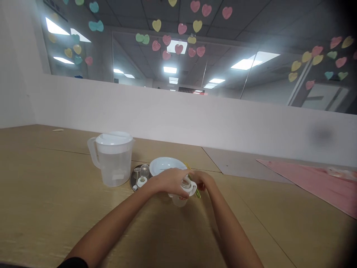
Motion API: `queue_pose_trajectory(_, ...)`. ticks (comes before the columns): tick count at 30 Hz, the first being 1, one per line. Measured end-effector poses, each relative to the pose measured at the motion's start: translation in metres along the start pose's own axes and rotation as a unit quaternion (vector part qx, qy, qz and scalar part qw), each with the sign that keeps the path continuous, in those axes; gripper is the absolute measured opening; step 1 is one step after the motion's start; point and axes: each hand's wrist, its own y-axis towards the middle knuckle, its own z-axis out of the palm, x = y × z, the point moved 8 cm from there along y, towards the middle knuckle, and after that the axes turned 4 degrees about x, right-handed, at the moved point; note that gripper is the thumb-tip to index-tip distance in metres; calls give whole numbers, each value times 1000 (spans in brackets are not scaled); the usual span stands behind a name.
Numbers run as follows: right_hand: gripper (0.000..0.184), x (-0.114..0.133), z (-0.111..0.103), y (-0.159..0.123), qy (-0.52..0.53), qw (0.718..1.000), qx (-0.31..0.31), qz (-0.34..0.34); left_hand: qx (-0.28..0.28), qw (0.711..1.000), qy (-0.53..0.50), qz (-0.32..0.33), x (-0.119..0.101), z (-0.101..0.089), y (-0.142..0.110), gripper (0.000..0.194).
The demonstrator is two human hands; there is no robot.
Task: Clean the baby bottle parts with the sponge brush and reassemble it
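Note:
A small clear bottle (180, 200) with white side handles and an open top stands upright or nearly so in front of me, red print on its side. My left hand (173, 180) is wrapped round its upper part from the left. At the bottle's right handle (193, 188), my right hand (203, 180) has its fingers curled; what they hold is hidden. Close by them runs a thin yellow-green stick-like thing (198, 193), partly covered by the hands. Just beyond is a white bowl (158, 163), its front hidden by my left hand.
Left of my hands, a round metal tray (132, 179) carries a clear dome cap (144, 171), a white ring (142, 181) and a small stemmed part (136, 175). A lidded pitcher (115, 163) of clear liquid stands further left. Pink cloth (309, 178) lies at the right.

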Motion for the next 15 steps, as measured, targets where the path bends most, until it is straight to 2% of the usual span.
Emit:
queue_pose_trajectory(3,9,-4,18,3,-11,995,94,28,77,997,20,20,4,16,1,65)
queue_pose_trajectory(5,11,-3,17,5,-13,994,104,32,117,992,31,28,7,24,0,58)
queue_pose_trajectory(7,19,0,7,6,-8,997,79,26,136,990,42,23,11,28,0,56)
queue_pose_trajectory(11,44,12,-16,7,12,1000,-25,-2,139,989,59,-10,20,30,3,56)
queue_pose_trajectory(15,45,31,-15,9,20,995,-90,-42,137,987,71,-37,24,31,6,58)
